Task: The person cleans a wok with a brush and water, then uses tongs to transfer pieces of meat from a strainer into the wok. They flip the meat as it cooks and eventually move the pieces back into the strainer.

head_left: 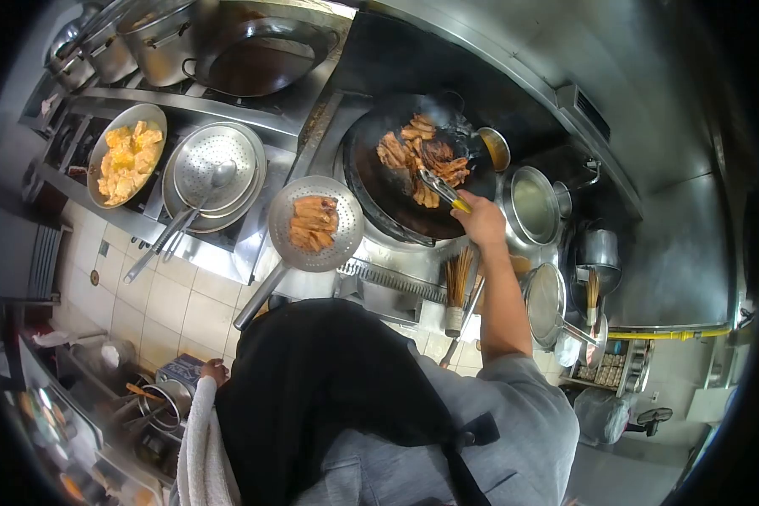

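Observation:
My right hand (pixel 481 221) is closed round the yellow-gripped handle of metal tongs (pixel 437 185). The tongs reach down into a large dark wok (pixel 371 198), their tips among browned strips of meat (pixel 392 152). Left of the wok, a perforated strainer (pixel 280 236) with a long handle carries several more browned strips (pixel 314 221). Low at my left side is my left hand (pixel 216 371), beside a white towel (pixel 201 438) and away from the stove; its fingers are mostly hidden.
A pan of yellow-orange chunks (pixel 131 160) and stacked perforated strainers (pixel 215 169) sit on the left burners. Behind them stand a wide dark pan (pixel 266 59) and tall pots (pixel 156 46). Right of the wok are a liquid-filled pot (pixel 533 207) and a bamboo brush (pixel 457 287).

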Demonstrator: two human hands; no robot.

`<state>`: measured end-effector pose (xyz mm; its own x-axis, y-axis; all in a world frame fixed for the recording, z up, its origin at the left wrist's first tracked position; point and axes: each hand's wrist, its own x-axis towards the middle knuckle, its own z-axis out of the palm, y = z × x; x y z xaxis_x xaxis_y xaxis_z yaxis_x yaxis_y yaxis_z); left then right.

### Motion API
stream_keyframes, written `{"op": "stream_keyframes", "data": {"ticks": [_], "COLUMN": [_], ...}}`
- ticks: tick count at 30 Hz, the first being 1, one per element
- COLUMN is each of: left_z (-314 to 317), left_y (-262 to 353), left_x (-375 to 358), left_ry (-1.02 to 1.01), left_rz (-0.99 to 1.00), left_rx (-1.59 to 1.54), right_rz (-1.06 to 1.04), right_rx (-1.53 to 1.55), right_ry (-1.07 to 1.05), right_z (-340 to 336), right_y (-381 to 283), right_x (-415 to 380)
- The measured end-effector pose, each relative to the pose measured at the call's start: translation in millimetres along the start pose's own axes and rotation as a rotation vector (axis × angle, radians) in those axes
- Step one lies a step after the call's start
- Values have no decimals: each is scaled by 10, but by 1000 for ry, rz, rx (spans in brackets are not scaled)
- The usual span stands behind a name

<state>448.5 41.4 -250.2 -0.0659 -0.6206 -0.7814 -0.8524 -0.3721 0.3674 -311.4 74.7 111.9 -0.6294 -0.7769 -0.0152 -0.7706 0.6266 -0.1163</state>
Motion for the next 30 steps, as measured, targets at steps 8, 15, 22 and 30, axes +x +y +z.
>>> {"op": "stream_keyframes", "data": {"ticks": [8, 15, 22, 30], "left_z": [115, -49, -103, 48], "left_y": [-653, -557, -502, -487], "left_x": [573, 453, 587, 397], "left_ry": [-129, -216, -330, 15], "left_rz": [165, 343, 333, 310], "left_rx": [395, 635, 690, 486], "right_rz": [370, 130, 245, 207], "right_rx": [723, 13, -182, -110], "right_ry": [-600, -214, -269, -232], "right_z": [748, 801, 865, 1051], "right_y": [714, 345, 173, 47], "right_x": [765, 587, 676, 560]}}
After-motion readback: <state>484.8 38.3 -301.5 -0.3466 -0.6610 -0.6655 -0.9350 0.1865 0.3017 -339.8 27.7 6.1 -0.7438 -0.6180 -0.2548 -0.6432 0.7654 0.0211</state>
